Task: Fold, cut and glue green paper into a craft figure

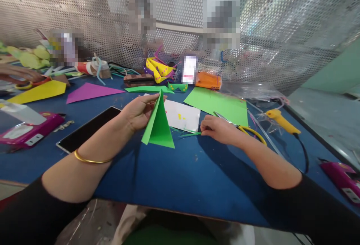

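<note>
My left hand (137, 113) grips a folded piece of green paper (161, 130) by its upper part, thumb and fingers on either side. The paper stands upright like a narrow tent, its lower edges spread apart. To the right, my right hand (215, 129) is closed low over the table, with a thin green paper strip (191, 134) pinched at the fingertips. Other thin green scraps lie beside it. Behind both hands lies a white card (184, 115) with small yellow bits on it. Scissors with yellow handles (257, 134) lie partly hidden behind my right wrist.
A light green sheet (222, 104), purple paper (92, 92) and yellow paper (42, 92) lie farther back. A black tablet (88, 129) is under my left forearm. A yellow glue gun (283, 121) is at right. Another person's hand (21, 74) shows far left.
</note>
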The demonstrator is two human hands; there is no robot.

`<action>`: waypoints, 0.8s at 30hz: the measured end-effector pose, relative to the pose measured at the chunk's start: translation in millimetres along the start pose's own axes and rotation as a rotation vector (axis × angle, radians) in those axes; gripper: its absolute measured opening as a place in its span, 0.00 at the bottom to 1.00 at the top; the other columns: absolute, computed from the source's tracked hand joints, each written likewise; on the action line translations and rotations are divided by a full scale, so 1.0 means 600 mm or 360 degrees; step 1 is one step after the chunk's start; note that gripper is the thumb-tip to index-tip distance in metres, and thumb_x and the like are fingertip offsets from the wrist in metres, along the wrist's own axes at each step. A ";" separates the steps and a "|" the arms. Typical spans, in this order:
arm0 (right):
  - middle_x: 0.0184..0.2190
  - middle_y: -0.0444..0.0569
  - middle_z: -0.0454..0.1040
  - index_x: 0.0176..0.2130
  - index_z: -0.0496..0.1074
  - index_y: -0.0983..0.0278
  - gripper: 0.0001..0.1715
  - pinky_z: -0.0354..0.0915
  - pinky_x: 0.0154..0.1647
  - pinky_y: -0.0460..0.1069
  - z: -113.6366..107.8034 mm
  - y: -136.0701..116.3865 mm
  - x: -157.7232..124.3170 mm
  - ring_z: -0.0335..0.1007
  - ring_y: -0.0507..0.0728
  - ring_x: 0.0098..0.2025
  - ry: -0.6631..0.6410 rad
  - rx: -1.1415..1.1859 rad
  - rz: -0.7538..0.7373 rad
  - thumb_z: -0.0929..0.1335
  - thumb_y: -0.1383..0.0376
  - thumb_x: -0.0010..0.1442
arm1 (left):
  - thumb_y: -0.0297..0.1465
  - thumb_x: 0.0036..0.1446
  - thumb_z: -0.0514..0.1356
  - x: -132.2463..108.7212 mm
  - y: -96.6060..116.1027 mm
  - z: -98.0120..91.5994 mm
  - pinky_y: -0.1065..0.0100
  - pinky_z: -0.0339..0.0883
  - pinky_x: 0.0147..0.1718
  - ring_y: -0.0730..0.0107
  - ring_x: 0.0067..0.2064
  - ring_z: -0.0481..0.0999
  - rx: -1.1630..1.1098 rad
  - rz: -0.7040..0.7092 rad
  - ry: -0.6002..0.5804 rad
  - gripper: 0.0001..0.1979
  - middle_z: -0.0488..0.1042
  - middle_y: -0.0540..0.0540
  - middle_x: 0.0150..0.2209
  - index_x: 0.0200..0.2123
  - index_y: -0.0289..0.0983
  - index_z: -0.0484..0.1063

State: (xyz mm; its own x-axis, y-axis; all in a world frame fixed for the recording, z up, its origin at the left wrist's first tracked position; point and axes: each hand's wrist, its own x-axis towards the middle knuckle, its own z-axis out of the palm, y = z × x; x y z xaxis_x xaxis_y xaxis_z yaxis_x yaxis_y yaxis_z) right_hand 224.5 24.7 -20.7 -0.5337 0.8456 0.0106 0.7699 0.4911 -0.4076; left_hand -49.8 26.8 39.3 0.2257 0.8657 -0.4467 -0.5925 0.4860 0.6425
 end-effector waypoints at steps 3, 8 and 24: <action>0.32 0.45 0.72 0.30 0.69 0.62 0.05 0.59 0.36 0.48 -0.025 -0.002 -0.012 0.66 0.54 0.35 0.0087 0.0093 -0.0011 0.67 0.66 0.58 | 0.22 0.65 0.51 -0.003 0.003 0.003 0.76 0.65 0.11 0.73 0.15 0.71 -0.0016 0.0151 0.0105 0.12 0.73 0.47 0.17 0.42 0.27 0.75; 0.32 0.44 0.75 0.34 0.70 0.61 0.07 0.62 0.37 0.48 -0.043 -0.018 -0.008 0.69 0.54 0.34 0.0151 0.0212 -0.0009 0.65 0.61 0.60 | 0.23 0.64 0.52 -0.004 0.009 0.001 0.76 0.64 0.12 0.73 0.14 0.70 -0.0076 0.0272 0.0166 0.10 0.71 0.49 0.16 0.37 0.30 0.74; 0.27 0.45 0.76 0.31 0.75 0.61 0.09 0.51 0.30 0.48 0.025 -0.082 0.095 0.65 0.53 0.28 -0.0163 -0.0101 -0.0169 0.67 0.73 0.52 | 0.24 0.63 0.54 -0.002 -0.014 0.003 0.73 0.65 0.15 0.71 0.16 0.72 -0.0012 0.0189 0.0192 0.11 0.74 0.48 0.17 0.40 0.29 0.77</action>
State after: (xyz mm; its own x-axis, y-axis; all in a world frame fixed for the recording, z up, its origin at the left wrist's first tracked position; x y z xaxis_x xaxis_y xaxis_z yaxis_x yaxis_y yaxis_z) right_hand 150.7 45.4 -13.7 -0.6437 0.7640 -0.0440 0.7260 0.5915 -0.3507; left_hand -43.8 22.0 35.1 0.0599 0.8961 -0.4398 -0.6156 0.3800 0.6904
